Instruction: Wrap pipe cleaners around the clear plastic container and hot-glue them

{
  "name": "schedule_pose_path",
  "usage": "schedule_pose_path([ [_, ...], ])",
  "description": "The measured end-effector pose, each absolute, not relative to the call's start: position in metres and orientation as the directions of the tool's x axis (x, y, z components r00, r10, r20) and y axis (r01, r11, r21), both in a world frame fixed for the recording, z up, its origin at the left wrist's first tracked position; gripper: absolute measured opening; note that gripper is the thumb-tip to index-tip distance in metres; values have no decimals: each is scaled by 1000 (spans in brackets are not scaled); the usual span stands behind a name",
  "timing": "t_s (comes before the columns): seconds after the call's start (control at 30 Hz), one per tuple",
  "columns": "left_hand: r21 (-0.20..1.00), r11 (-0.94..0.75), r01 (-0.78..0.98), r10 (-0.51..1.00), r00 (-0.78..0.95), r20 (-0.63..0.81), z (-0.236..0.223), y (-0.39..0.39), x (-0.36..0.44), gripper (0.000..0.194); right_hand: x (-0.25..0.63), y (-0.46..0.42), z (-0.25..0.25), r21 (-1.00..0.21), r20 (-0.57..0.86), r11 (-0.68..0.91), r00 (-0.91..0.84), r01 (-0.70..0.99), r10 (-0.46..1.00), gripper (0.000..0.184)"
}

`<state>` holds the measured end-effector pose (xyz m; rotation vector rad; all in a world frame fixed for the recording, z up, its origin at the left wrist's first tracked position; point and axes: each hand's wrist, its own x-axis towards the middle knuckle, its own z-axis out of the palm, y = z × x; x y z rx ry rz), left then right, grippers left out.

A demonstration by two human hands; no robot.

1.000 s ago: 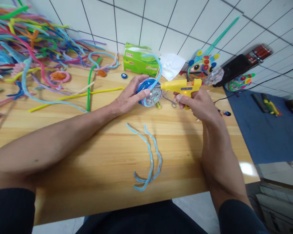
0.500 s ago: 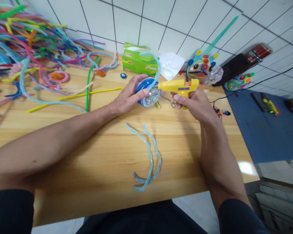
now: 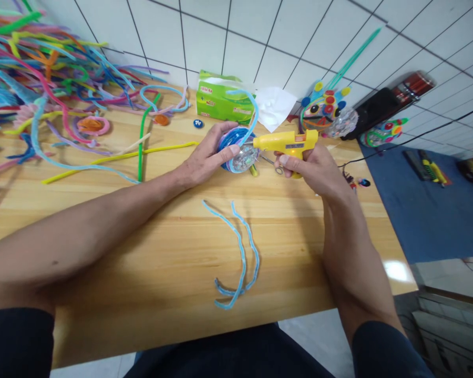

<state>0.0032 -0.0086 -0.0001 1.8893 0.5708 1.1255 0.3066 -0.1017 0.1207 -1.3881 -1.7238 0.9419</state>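
Note:
My left hand (image 3: 215, 149) is closed around a clear plastic bottle (image 3: 245, 157) lying on its side, its left part wrapped in blue and purple pipe cleaners. A loose light blue pipe cleaner end (image 3: 255, 113) arches up from the wrapping. My right hand (image 3: 313, 165) grips a yellow hot glue gun (image 3: 278, 140), whose nozzle points left at the bottle, at or very near its surface. Under the gun, the handle of scissors (image 3: 278, 170) shows in part. Two bent light blue pipe cleaners (image 3: 242, 247) lie on the table in front of me.
Many coloured pipe cleaners (image 3: 55, 68) are heaped at the back left. A green tissue pack (image 3: 223, 100) and white paper (image 3: 274, 107) stand by the tiled wall. Decorated bottles (image 3: 325, 113) and a dark flask (image 3: 390, 102) are at the back right. A black cord (image 3: 413, 137) runs rightward.
Almost nothing differs. The glue gun has shifted very slightly left and down along the bottle, while my left hand keeps its hold.

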Motion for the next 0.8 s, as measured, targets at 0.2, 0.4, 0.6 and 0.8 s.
schedule_pose_path([
  [0.2, 832, -552, -45, 716, 485, 502, -2, -8, 4, 80, 307, -103, 124, -871, 89, 160, -173, 464, 981, 31],
  [0.4, 823, -567, -13, 726, 465, 507, -5, -7, 5, 80, 325, -98, 125, -878, 167, 142, 15, 457, 986, 28],
  [0.6, 840, -541, -33, 729, 480, 488, 2, -11, 4, 81, 356, -70, 85, -754, 181, -17, 232, 656, 956, 27],
  [0.8, 851, -525, -19, 740, 484, 468, 8, -15, 2, 82, 362, -61, 52, -715, 160, -100, 301, 692, 940, 41],
])
